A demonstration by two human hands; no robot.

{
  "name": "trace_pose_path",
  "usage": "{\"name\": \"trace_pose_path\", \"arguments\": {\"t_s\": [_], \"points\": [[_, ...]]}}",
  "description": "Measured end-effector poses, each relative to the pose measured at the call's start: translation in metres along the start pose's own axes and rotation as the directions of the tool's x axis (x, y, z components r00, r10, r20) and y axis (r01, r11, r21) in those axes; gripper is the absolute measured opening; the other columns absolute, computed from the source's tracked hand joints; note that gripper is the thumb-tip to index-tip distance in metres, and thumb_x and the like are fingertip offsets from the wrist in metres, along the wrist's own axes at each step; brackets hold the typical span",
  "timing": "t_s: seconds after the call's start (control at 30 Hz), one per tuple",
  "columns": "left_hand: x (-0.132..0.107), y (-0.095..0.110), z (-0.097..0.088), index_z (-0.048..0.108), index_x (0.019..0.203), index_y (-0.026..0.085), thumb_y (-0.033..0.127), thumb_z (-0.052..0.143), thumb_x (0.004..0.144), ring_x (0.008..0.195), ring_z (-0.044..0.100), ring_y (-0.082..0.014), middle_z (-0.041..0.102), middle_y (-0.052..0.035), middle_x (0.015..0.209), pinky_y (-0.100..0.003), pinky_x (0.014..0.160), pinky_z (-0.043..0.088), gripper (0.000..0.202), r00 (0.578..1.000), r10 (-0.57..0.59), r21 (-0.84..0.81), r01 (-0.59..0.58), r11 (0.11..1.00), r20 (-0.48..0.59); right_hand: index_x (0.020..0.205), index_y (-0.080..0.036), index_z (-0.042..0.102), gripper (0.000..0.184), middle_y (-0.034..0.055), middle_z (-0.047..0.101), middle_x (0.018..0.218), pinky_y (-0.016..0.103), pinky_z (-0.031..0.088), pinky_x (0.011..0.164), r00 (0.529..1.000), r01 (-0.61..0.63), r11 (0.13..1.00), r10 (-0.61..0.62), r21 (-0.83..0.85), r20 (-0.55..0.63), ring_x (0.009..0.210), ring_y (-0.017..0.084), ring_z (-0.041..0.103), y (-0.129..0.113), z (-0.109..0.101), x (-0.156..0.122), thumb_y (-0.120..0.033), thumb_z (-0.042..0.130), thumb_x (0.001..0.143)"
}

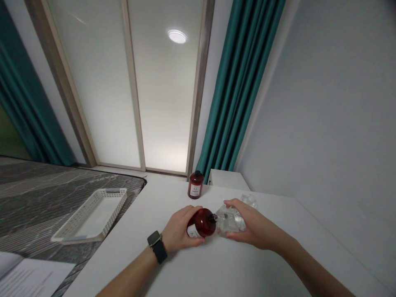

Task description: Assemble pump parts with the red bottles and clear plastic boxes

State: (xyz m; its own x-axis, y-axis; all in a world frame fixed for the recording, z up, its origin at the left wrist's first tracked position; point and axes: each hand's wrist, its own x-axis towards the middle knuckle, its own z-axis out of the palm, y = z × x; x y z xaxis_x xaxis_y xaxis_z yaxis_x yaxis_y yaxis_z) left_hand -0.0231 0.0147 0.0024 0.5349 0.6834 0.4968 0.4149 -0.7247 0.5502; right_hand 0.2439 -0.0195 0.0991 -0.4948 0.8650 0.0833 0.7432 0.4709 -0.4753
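My left hand (180,229), with a dark smartwatch (157,245) on the wrist, is closed around a dark red bottle (203,221) tipped on its side just above the white table (216,268). My right hand (249,226) grips a clear plastic container (229,220) whose end meets the red bottle's black neck. A second dark red bottle (195,185) with a black cap stands upright further back on the table. A small clear piece (249,201) lies just behind my right hand.
A white slotted plastic tray (93,216) rests on a dark grey patterned surface (37,194) at the left. Papers (29,278) lie at the bottom left corner. A white box (229,180) stands at the back by teal curtains (238,90).
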Motion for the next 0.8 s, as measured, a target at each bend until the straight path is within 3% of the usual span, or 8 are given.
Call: {"name": "trace_pose_path", "arguments": {"t_s": [0.8], "points": [[-0.0011,-0.0007,0.0013,0.043,0.134,0.024,0.044,0.08,0.07,0.103,0.064,-0.0292,0.065,-0.0097,0.117,-0.043,0.09,0.052,0.077,1.0,-0.002,-0.014,0.002,1.0,-0.006,0.136,-0.021,0.047,0.071,0.0132,0.057,0.137,0.046,0.041,0.11,1.0,0.011,1.0,-0.011,-0.018,-0.001,0.127,0.03,0.055,-0.0058,-0.0063,0.0021,-0.032,0.078,0.073]]}}
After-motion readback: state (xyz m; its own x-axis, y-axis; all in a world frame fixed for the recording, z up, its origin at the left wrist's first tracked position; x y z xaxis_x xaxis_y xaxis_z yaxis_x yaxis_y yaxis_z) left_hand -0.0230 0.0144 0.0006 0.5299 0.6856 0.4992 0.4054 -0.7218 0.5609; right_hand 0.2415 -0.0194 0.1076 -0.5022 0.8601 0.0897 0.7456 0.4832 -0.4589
